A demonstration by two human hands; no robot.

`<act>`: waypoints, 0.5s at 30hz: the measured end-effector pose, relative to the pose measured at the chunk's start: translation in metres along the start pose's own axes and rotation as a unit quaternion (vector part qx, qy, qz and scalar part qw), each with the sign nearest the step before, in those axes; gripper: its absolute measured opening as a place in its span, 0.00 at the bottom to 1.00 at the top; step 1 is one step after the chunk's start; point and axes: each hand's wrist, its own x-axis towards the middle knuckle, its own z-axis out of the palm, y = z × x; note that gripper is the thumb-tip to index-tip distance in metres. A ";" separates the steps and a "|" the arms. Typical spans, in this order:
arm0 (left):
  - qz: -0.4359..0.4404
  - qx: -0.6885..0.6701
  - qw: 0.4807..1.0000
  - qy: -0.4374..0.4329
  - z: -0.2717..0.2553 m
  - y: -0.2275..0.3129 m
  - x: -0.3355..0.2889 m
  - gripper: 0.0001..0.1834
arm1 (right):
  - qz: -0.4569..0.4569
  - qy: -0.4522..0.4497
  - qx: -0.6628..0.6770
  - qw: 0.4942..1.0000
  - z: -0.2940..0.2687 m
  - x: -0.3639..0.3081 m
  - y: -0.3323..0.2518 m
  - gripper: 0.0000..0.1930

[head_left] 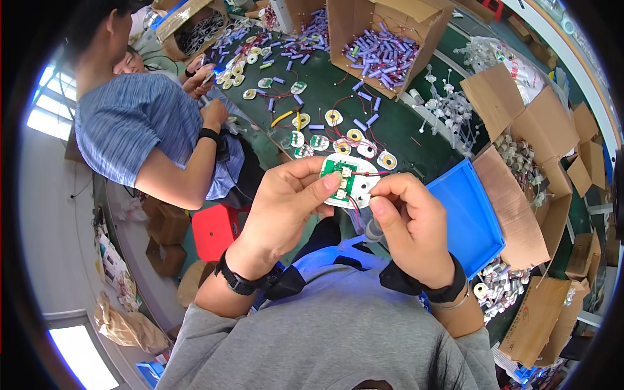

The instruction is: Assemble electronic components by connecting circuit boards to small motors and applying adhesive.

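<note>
My left hand [292, 198] holds a rounded white plastic base [364, 184] in front of my chest, thumb on top and fingers beneath. On the base sits a green circuit board [331, 170] with pale connectors. Thin red and black wires [368, 173] run from the connectors, one toward my right hand and one downward. My right hand [409, 218] is closed in a pinch at the right edge of the base; its curled fingers hide part of that edge. Just below its thumb is a grey cylindrical piece [374, 231], whose support I cannot make out.
On the green table [312, 78] lie several purple cylindrical batteries [316, 127] and round white parts [387, 160]. A cardboard box of batteries [383, 55] stands at the far side. To the right are a blue tray [468, 214] and open cartons. A co-worker [143, 123] works at left, near a red stool [216, 232].
</note>
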 end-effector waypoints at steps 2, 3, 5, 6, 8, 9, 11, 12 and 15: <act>0.013 0.017 1.000 0.002 0.002 0.001 -0.002 0.13 | -0.004 0.020 -0.018 1.000 0.004 -0.001 -0.001 0.03; 0.025 0.045 0.999 0.007 0.004 0.002 -0.004 0.13 | -0.045 0.030 -0.068 0.996 0.004 0.000 0.000 0.03; 0.036 0.073 0.997 0.011 0.008 0.003 -0.007 0.13 | -0.106 0.045 -0.133 0.984 0.005 0.001 -0.001 0.06; 0.053 0.097 0.994 0.016 0.010 0.004 -0.008 0.13 | -0.105 0.046 -0.132 0.985 0.005 0.002 -0.002 0.06; 0.069 0.120 0.990 0.020 0.012 0.002 -0.011 0.13 | -0.161 0.067 -0.179 0.968 0.004 0.002 -0.002 0.07; 0.086 0.124 0.988 0.014 0.012 0.000 -0.011 0.14 | -0.162 0.073 -0.182 0.967 0.005 0.000 -0.001 0.08; 0.102 0.129 0.986 0.007 0.014 -0.001 -0.012 0.14 | -0.157 0.079 -0.179 0.968 0.004 -0.003 0.000 0.07; 0.115 0.128 0.985 0.004 0.015 -0.002 -0.013 0.14 | -0.153 0.084 -0.175 0.969 0.003 -0.004 0.001 0.07; 0.123 0.130 0.984 0.002 0.017 -0.001 -0.016 0.15 | -0.188 0.083 -0.174 0.963 0.002 -0.004 0.001 0.08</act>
